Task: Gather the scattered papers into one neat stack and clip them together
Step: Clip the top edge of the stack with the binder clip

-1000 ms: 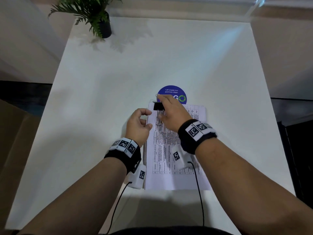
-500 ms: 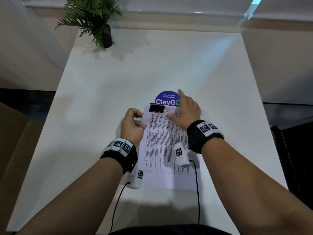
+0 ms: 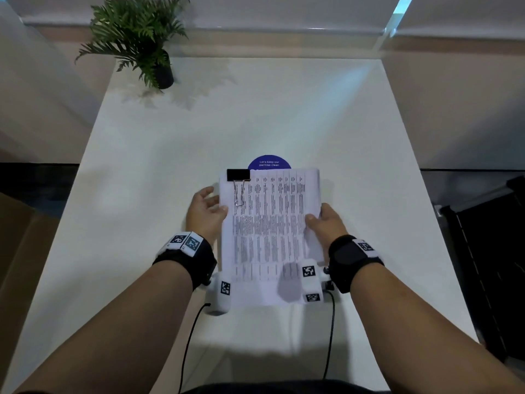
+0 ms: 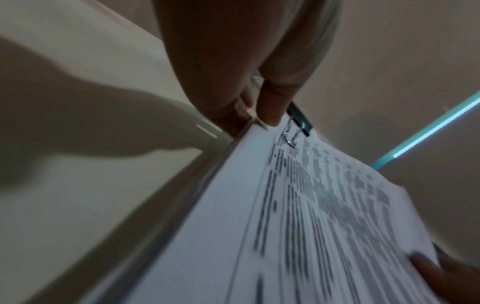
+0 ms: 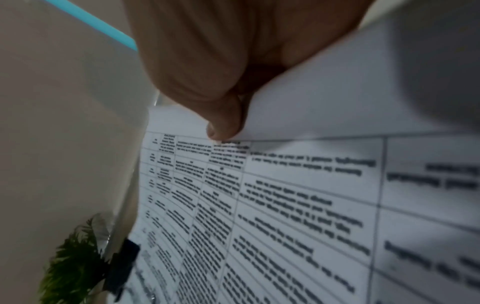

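A stack of printed papers is held lifted above the white table, its far end raised. A black binder clip grips the stack's top left corner, its silver handles lying on the top sheet. My left hand pinches the stack's left edge, thumb on top. My right hand pinches the right edge the same way. In the left wrist view the thumb presses the paper stack near the binder clip. The right wrist view shows my thumb on the papers, the binder clip at the lower left.
A round blue sticker on the table shows just beyond the stack's far edge. A small potted fern stands at the table's far left corner. Dark furniture lies off the table's right edge, a brown box off the left.
The right hand left the clip at the stack's top and moved to the right edge. Both hands now grip the clipped stack by its sides and have lifted it off the table.
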